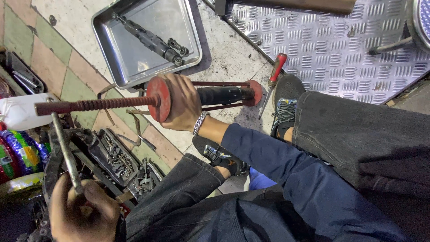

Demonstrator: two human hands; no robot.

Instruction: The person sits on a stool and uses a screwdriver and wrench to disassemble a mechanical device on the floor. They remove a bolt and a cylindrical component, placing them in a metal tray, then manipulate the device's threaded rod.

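Right hand (181, 104) fingers clamped on red disc (159, 98) of spring compressor (148, 101), on floor. Left hand (83, 213) fingers gripping crank handle (66, 152). 1 shock absorber (223, 95) inside, 1 more (152, 41) in steel tray (134, 67). 1 screwdriver (274, 76).

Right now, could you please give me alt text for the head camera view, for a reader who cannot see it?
Seen from above, a crouching person's right hand grips the red end disc of a spring compressor clamping a black shock absorber, while the left hand holds its metal crank handle. A steel tray with another shock absorber and a red-handled screwdriver lie on the floor.
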